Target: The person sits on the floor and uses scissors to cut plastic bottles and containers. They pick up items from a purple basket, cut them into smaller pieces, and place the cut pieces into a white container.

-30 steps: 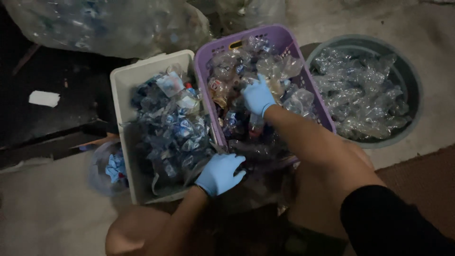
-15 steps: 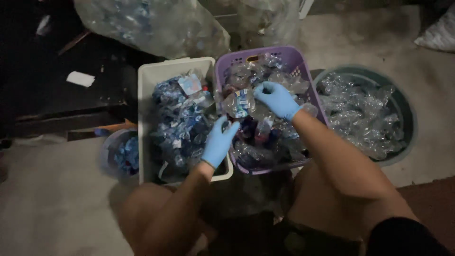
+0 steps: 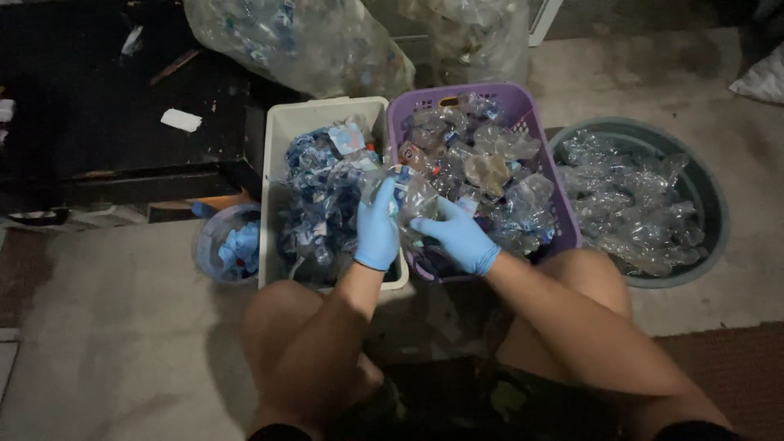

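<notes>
Both my hands wear blue gloves and together grip one crumpled clear plastic bottle (image 3: 411,198), held over the seam between two baskets. My left hand (image 3: 377,227) clasps its left side, my right hand (image 3: 456,235) its lower right. Under the bottle's right side is a purple basket (image 3: 518,101) of crushed clear bottles. To the left stands a white bin (image 3: 276,139) filled with blue and clear plastic labels and wrappers.
A round grey-green tub (image 3: 709,189) of clear crushed plastic sits at the right. A small blue bucket (image 3: 214,235) of blue caps stands left of the white bin. Large clear bags of bottles (image 3: 302,41) lean behind. A dark low platform (image 3: 98,139) is at the left.
My right hand drew back from deep in the purple basket toward me. My left hand rose from the white bin's front edge to meet it, and both now grip one bottle.
</notes>
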